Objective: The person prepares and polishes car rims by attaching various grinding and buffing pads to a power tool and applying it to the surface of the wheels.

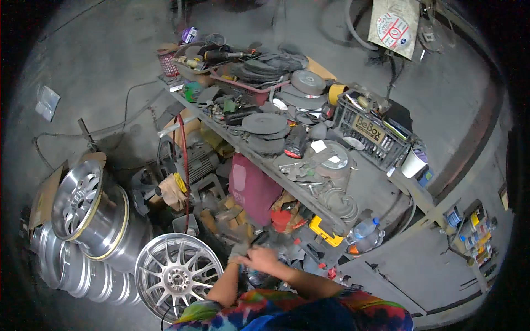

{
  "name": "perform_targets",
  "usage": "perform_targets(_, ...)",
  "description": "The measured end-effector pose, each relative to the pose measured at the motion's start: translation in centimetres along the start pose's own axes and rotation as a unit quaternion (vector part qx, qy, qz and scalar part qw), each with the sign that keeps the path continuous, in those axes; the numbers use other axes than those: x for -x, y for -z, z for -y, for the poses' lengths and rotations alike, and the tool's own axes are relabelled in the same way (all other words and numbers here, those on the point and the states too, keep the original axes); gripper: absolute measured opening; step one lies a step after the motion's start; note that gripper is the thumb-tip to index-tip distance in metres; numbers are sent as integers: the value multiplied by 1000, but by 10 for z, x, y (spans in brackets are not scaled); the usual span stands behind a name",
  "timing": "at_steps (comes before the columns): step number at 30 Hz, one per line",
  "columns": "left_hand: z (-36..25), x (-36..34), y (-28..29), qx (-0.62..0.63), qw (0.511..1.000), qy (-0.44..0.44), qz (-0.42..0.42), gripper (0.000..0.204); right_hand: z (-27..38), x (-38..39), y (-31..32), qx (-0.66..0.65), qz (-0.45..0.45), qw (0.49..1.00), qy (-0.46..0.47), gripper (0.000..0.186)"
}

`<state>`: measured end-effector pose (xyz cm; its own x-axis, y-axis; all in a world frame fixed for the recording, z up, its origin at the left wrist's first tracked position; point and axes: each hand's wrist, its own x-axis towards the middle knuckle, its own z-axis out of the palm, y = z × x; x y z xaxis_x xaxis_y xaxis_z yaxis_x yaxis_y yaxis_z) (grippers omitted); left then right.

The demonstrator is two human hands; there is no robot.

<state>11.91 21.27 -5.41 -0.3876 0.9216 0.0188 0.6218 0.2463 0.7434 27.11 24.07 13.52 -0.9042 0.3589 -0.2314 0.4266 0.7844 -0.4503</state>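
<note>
My left hand (239, 251) is held low in front of me, its fingers hard to make out against the dark clutter. A grey covering, which looks like a work glove, is around it near the wrist. My right hand (263, 260) meets it from the right, fingers bent and closed at the edge of that grey covering. Close by on the left stands a silver multi-spoke wheel rim (178, 279), face up toward me. Beyond the hands lie scraps and boxes under the workbench, and a maroon cloth (251, 187) hangs from its edge.
The workbench (375, 185) carries grinding discs (265, 123), a red basket, and a grey crate (364, 132) of tools. More wheel rims (77, 201) are stacked at left, near an electric motor (197, 164). A yellow-handled toolbox (326, 231) and plastic bottles (364, 229) sit at right.
</note>
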Motion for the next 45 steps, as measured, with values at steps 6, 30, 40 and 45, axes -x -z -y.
perform_targets(6,-81,8,-37,131,988,24,80,61,-95,-23,-31,-34,-3,995,95,46)
perform_targets(30,-69,3,-14,116,989,63,66,54,-89,-43,-24,-113,110,982,103,45)
perform_targets(40,-63,13,-27,93,988,91,80,50,-21,-22,-15,153,-54,946,280,18)
perform_targets(45,-67,22,-27,83,985,120,89,49,-12,18,2,126,-96,908,387,14)
